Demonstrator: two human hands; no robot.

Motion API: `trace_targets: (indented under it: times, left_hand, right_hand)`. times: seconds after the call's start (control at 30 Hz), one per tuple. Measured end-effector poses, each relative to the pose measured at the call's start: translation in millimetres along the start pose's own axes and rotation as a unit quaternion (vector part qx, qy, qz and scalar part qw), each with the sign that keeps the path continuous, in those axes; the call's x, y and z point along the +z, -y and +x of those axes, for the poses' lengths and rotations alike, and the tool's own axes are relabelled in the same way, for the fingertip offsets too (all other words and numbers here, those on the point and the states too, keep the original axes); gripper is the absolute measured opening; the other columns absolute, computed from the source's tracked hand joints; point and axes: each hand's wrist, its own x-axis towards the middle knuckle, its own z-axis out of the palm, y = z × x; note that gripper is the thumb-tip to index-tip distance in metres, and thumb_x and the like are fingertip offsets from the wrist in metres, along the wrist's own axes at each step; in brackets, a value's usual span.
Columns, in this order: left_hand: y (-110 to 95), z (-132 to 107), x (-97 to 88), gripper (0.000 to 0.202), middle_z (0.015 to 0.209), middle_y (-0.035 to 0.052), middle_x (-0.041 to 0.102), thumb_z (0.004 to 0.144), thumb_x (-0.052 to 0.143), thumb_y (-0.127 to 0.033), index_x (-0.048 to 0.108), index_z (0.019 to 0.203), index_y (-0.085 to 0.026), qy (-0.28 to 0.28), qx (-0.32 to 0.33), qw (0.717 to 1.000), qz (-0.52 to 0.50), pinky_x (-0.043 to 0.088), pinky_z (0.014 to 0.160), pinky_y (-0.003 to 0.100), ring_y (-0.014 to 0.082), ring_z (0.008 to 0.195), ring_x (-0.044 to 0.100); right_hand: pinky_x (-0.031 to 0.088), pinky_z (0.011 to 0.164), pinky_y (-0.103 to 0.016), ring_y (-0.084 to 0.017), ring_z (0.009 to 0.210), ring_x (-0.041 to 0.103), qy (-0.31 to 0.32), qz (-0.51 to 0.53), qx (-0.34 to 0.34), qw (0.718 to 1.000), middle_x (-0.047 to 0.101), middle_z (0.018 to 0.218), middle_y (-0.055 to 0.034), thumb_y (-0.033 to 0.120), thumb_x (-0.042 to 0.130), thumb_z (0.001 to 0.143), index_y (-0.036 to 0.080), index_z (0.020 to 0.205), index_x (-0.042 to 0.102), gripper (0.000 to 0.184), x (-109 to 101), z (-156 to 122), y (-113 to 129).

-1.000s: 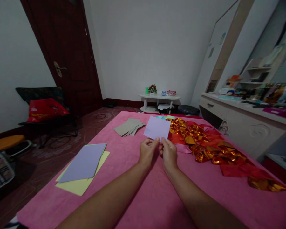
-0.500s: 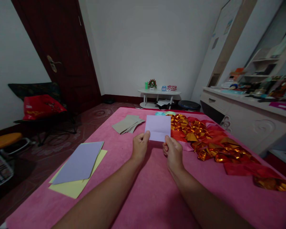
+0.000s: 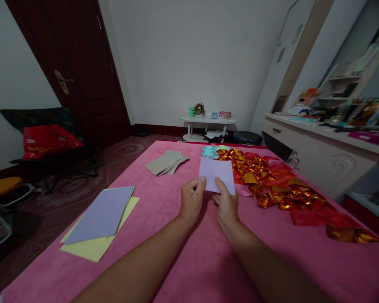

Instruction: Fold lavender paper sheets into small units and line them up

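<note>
Two hands are pinching a small lilac sheet above a pink cloth

Both forearms are slanting inward from the bottom edge, and the hands are nearly meeting in the middle. The left hand (image 3: 191, 201) is pinching the near left corner of the lilac sheet (image 3: 217, 170), its thumb lying on top and its other fingers curling in below. The right hand (image 3: 228, 206) is pressing its thumb flat on the paper near the right end of the near edge, with fingers bending underneath (the paper is partly hiding them, so their exact grip cannot be told). The sheet is looking smooth, matte and roughly square, and is tilting slightly down to the right.

Below, the pink cloth (image 3: 196, 261) is showing a soft, plush nap. To the left, larger lilac paper (image 3: 101, 214) is lying over yellow paper (image 3: 93, 250), edges offset; farther off, thin grey cards (image 3: 167, 163) are fanning out, flat and dull. To the right, crinkled gold foil pieces (image 3: 254, 170) are glinting among folded red pieces (image 3: 306, 218), and a pale blue piece (image 3: 210, 152) is sitting just beyond the sheet.

By the door, a glossy red bag (image 3: 50, 142) is slumping on a dark chair (image 3: 34, 119), its contents not showing. On a white table (image 3: 208, 120), a small white pot (image 3: 198, 116) is holding a red-and-green plant (image 3: 198, 108)
</note>
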Motion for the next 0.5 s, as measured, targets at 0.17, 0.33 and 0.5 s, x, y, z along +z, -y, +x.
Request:
trace_targets:
  times: [0.17, 0.33, 0.5]
  left_hand:
    - [7, 12, -17.6, 0.043, 0.053, -0.0047, 0.029, 0.082, 0.052, -0.044, 0.035, 0.053, -0.018, -0.068, 0.008, 0.998, 0.011, 0.021, 0.048, 0.022, 0.0081, 0.052, 0.026]
    - [17, 27, -34.4, 0.036, 0.054, -0.0048, 0.037, 0.081, 0.053, -0.042, 0.046, 0.057, -0.016, -0.118, 0.018, 0.993, 0.011, 0.024, 0.049, 0.02, 0.0083, 0.052, 0.031]
    - [22, 39, -45.3, 0.029, 0.058, -0.0034, 0.047, 0.079, 0.056, -0.039, 0.057, 0.066, -0.013, -0.123, 0.025, 0.992, 0.005, 0.029, 0.051, 0.019, 0.0088, 0.055, 0.039]
  right_hand:
    - [0.02, 0.035, -0.019, -0.004, 0.037, 0.029, 0.043, 0.016, 0.017, 0.999, 0.044, 0.048, 0.0071, 0.041, 0.064, 0.074, 0.018, 0.06, 0.05, 0.03, -10, 4, 8]
    - [0.026, 0.035, -0.019, -0.006, 0.035, 0.038, 0.17, -0.122, 0.018, 0.978, 0.044, 0.041, 0.0057, 0.045, 0.06, 0.078, 0.017, 0.053, 0.051, 0.038, -10, -6, 8]
    - [0.029, 0.036, -0.019, -0.007, 0.034, 0.041, 0.223, -0.132, 0.054, 0.964, 0.049, 0.043, 0.0041, 0.046, 0.059, 0.078, 0.016, 0.056, 0.053, 0.038, -10, -7, 6]
